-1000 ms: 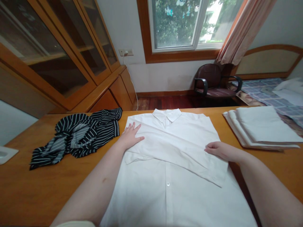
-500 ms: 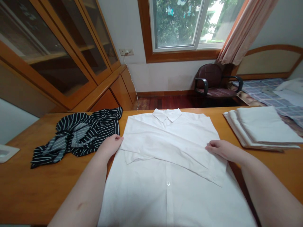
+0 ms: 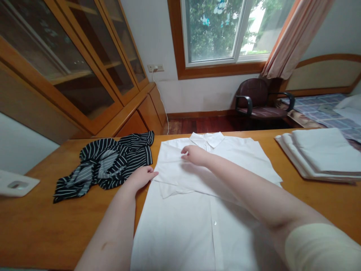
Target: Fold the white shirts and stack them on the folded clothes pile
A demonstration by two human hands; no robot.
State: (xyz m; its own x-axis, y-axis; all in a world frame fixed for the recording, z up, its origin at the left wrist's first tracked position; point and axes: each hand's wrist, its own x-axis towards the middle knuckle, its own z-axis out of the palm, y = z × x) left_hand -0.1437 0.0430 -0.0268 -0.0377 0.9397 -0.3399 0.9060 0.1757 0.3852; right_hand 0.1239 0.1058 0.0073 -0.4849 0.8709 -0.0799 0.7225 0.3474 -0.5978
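Observation:
A white button-up shirt (image 3: 180,218) lies flat on the table, collar at the far edge, with its sleeves folded across the front. At the shirt's left edge, my left hand (image 3: 142,177) has its fingers closed on the fabric near the folded sleeve. My right hand (image 3: 194,155) reaches across over the upper chest, just below the collar. Its fingers are slightly curled and apart, with nothing between them, and its forearm hides part of the folded sleeve. Beside my left hand lies a crumpled black-and-white striped garment (image 3: 132,154).
A stack of folded white cloth (image 3: 324,154) sits on the right of the wooden table (image 3: 36,226). A white device (image 3: 18,184) is at the left edge. Beyond the table stand a glass-door cabinet (image 3: 129,99), an armchair (image 3: 254,96) and a bed (image 3: 316,109).
My right hand has left the shirt's right side and moved left across its upper chest. My left hand stays at the left edge. The view has shifted slightly.

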